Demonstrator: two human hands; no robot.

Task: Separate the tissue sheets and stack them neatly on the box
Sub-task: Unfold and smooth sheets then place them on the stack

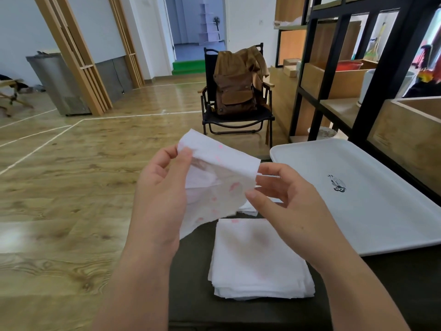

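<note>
A white tissue sheet with pink prints point(219, 177) hangs in the air in front of me. My left hand point(162, 194) pinches its upper left corner between thumb and fingers. My right hand point(284, 199) pinches its right edge, thumb against fingertips. Below them lies a stack of several white tissue sheets point(257, 259) on the dark box top point(191, 271). A small bit of another tissue point(249, 209) shows just beyond the stack, partly hidden by the held sheet.
A white tray point(381, 206) with a small black logo lies at the right, touching the dark box top. A black shelf with wooden crates point(358, 75) stands behind it. A chair with a brown backpack point(235, 91) is ahead on the wooden floor.
</note>
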